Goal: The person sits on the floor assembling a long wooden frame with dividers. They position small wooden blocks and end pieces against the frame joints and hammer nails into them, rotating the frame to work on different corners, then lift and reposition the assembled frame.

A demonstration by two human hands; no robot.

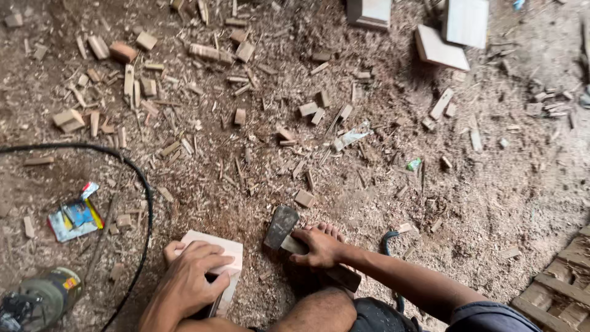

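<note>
My left hand rests flat on top of a pale wooden block that stands on the sawdust-covered ground. My right hand grips the handle of a hatchet, whose dark metal head lies on the ground just right of the block. The handle runs back under my right hand toward my knee. A bare foot shows just behind my right hand.
Wood chips and small offcuts litter the dirt floor. A black cable curves down the left side. A power tool lies at bottom left, a crumpled wrapper nearby. Pale boards lie at top right, slatted wood at bottom right.
</note>
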